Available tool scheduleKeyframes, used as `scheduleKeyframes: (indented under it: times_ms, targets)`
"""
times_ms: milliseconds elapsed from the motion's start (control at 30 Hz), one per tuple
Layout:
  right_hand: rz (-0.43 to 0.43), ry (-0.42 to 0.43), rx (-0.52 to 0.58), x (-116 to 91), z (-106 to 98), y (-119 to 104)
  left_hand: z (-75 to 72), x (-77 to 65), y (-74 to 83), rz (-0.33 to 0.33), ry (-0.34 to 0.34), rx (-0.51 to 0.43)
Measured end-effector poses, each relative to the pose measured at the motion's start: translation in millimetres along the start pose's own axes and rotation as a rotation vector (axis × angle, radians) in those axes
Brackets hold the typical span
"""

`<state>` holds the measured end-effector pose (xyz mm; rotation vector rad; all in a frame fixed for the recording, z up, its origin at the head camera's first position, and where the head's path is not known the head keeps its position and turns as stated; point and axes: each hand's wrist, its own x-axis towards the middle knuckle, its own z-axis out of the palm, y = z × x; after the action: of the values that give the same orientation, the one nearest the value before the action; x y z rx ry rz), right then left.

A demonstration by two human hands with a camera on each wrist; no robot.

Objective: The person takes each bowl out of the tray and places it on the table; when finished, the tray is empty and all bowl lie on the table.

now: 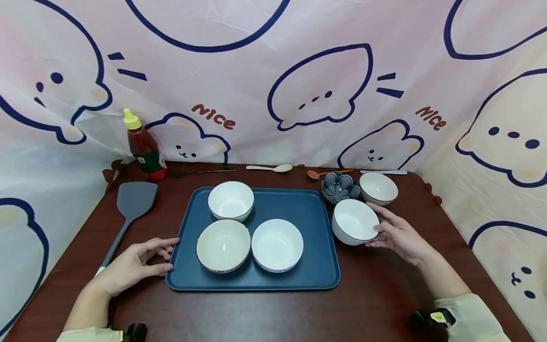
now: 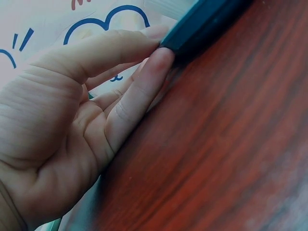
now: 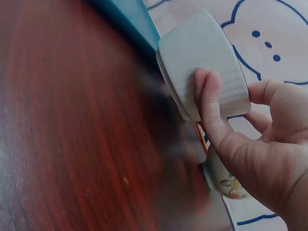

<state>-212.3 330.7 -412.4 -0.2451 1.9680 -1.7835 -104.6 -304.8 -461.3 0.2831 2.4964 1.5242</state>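
Note:
My left hand [image 1: 132, 266] pinches the left rim of a blue tray [image 1: 295, 203], thumb and forefinger on its edge, as the left wrist view shows the hand [image 2: 62, 115] at the tray edge [image 2: 185, 29]. Three white bowls stand on the tray: one at the back [image 1: 231, 198], a cream-toned one in front left [image 1: 223, 246] and one in front right [image 1: 278, 245]. To the right of the tray, my right hand [image 1: 399, 237] grips another white bowl [image 1: 353, 221] by its right side. Its ribbed outer wall [image 3: 202, 62] shows in the right wrist view.
Behind the held bowl are a dark blue-grey bowl-like piece with petal shapes [image 1: 339, 187] and a patterned bowl [image 1: 379, 187]. A grey spatula [image 1: 136, 199] and a red sauce bottle [image 1: 146, 152] stand left. Along the back lie a white spoon [image 1: 271, 167] and other utensils.

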Motion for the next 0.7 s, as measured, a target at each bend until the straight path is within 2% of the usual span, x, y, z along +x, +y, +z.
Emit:
scheduleKeyframes:
  times_ms: [233,700]
  targets:
    - [-0.018,-0.017,0.008,3.5,-7.3,7.5,0.7,0.4,-0.6,-0.002,0.003,0.001]
    - [-0.017,-0.028,0.020,3.7,-8.8,18.3,1.6,0.7,-2.4,-0.015,0.000,0.001]
